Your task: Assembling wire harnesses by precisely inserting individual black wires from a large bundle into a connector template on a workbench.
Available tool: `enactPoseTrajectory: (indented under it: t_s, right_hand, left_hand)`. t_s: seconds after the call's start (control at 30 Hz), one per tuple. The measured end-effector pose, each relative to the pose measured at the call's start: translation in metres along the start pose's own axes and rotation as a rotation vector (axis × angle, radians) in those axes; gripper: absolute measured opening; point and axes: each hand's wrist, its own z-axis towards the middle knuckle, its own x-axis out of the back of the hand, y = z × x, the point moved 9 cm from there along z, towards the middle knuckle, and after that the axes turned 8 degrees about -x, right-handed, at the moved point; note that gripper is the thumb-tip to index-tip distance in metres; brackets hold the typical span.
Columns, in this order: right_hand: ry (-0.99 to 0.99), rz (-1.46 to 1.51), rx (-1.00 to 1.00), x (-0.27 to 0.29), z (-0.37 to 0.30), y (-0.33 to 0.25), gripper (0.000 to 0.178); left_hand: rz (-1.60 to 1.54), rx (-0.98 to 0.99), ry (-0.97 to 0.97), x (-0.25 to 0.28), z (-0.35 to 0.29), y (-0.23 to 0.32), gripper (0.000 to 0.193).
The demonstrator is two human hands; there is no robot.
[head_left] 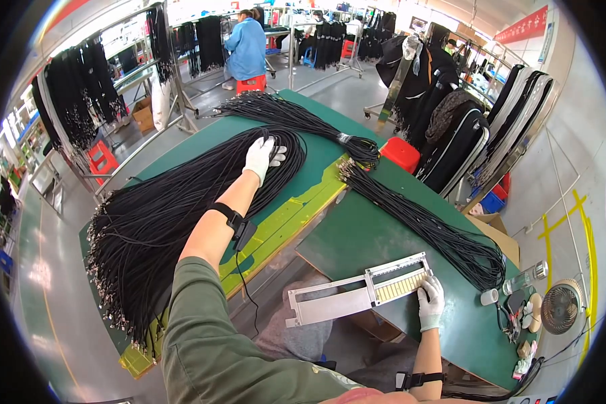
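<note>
A large spread of black cables [188,178] with metal-tipped ends covers the left green table. My left hand [261,160], in a white glove, is on its looped far end, with the fingers curled around some strands; how many is hidden. My white-gloved right hand [431,303] grips the right end of a long silver metal frame fixture [337,305]. One section of the fixture carries a row of pale yellow pieces [398,287]. Its left part extends past the table edge, above my lap.
More black cable bundles lie at the tables' far side [283,111] and on the right table [431,229]. By the right edge are a clear jar [526,276], pliers [503,316] and a small fan [563,306]. A red stool [400,155] stands beyond. A person in blue [248,50] sits farther off.
</note>
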Motion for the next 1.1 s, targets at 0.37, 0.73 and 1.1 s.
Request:
enactPoseTrajectory:
  t_s: [0.37,0.73,1.1]
  right_hand:
    - [-0.008,-0.003,-0.017,-0.0002,-0.0015,0.0041,0.022]
    - [-0.008,0.027,-0.028,0.0011,-0.0024,0.0032,0.022]
    - [-0.011,0.001,-0.031,0.0033,0.0002,0.0058,0.022]
  left_hand:
    - [0.007,0.007,-0.035,-0.0026,-0.0032,0.0004,0.022]
    - [-0.004,-0.011,-0.053,-0.0005,-0.0020,-0.0024,0.025]
    - [0.004,0.006,-0.034,-0.0063,-0.0021,-0.0054,0.028]
